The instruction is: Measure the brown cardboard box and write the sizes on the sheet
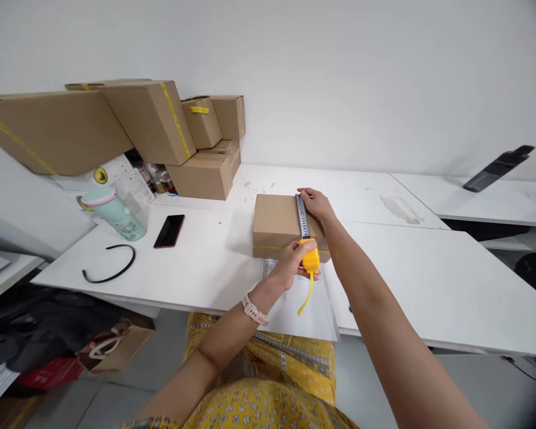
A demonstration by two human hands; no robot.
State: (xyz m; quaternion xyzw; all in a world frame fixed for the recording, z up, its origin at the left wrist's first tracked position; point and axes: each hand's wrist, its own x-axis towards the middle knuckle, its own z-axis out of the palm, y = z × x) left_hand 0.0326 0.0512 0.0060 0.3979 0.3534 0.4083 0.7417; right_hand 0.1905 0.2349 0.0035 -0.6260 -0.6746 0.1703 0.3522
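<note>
A small cardboard box (pixel 277 223) with yellow tape along its front lies on the white table (pixel 205 262). A tape measure blade (pixel 302 215) is stretched across the box top from back to front. My left hand (pixel 290 265) grips the yellow tape measure case (pixel 310 259) at the box's front edge; a yellow strap hangs from it. My right hand (pixel 316 205) presses the blade's end down at the box's far right edge, fingers closed on it. A sheet of paper (pixel 304 307) lies under the box's front, over the table edge.
Several larger cardboard boxes (pixel 152 122) are stacked at the back left. A mint tumbler (pixel 114 213), a black phone (pixel 169 231) and a black headband (pixel 109 265) lie on the left of the table. A dark device (pixel 498 168) rests on the far right table.
</note>
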